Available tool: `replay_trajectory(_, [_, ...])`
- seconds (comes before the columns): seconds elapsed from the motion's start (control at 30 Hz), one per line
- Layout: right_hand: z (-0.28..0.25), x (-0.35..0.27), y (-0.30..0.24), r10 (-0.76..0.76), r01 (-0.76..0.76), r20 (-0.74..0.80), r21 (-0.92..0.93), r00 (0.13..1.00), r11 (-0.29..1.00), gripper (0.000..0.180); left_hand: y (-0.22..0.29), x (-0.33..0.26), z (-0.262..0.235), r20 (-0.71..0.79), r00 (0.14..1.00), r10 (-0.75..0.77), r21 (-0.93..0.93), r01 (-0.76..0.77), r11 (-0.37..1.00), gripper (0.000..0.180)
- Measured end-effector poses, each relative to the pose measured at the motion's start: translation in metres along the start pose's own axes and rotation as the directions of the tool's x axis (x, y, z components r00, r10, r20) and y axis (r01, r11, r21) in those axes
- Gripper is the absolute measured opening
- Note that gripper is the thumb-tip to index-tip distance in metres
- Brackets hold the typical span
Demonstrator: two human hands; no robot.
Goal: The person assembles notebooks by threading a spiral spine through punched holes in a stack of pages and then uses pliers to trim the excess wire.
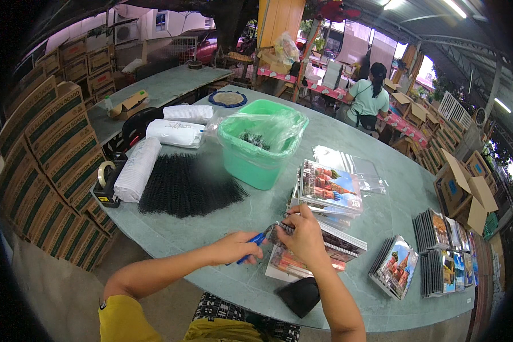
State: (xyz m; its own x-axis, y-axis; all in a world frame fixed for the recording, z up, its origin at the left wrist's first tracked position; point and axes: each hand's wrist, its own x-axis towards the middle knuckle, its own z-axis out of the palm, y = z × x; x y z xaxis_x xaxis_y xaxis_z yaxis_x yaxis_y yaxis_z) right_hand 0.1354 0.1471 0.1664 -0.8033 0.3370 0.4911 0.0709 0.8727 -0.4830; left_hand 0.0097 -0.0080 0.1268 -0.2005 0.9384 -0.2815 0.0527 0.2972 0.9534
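A white bundle (174,133) bore handwriting. The left hand (236,248) clamped its fingers on blue-handled pliers (257,239), long axis diagonal, pointing up-right; the right hand's (303,235) fingers gripped a spiral notebook (345,244).

A narrow passage parts tub (251,165) from notebook stack (329,187).

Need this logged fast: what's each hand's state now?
Left hand: closed around blue-handled pliers.
Right hand: closed on the end of a spiral notebook.

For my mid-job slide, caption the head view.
Left hand holds blue-handled pliers, right hand at a spiral-bound notebook, black coils and green bin beyond.
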Motion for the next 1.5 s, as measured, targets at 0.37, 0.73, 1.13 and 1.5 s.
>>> replay_trajectory(0.37, [0.009, -0.005, -0.003, -0.048, 0.047, -0.050, -0.012, 0.998, 0.999, 0.016, 0.015, 0.004, -0.003, -0.203, 0.977, 0.068, 0.697, 0.095, 0.711, 0.041])
replay_trajectory(0.73, [0.010, -0.007, -0.003, -0.014, 0.009, -0.092, -0.053, 0.996, 0.999, 0.017, 0.023, 0.000, -0.004, 0.215, 0.960, -0.179, -0.314, 0.242, 0.918, 0.035])
replay_trajectory(1.13, [0.011, -0.015, -0.008, -0.227, 0.231, 0.046, -0.094, 0.973, 0.968, 0.017, 0.040, 0.023, -0.003, -0.237, 0.940, 0.246, -0.060, -0.266, 0.962, 0.021])
replay_trajectory(1.5, [-0.033, -0.068, 0.030, -0.058, 0.056, 0.014, -0.536, 0.998, 0.842, 0.013, 0.161, 0.087, -0.075, -0.604, 0.386, 0.697, 0.655, -0.259, 0.710, 0.046])
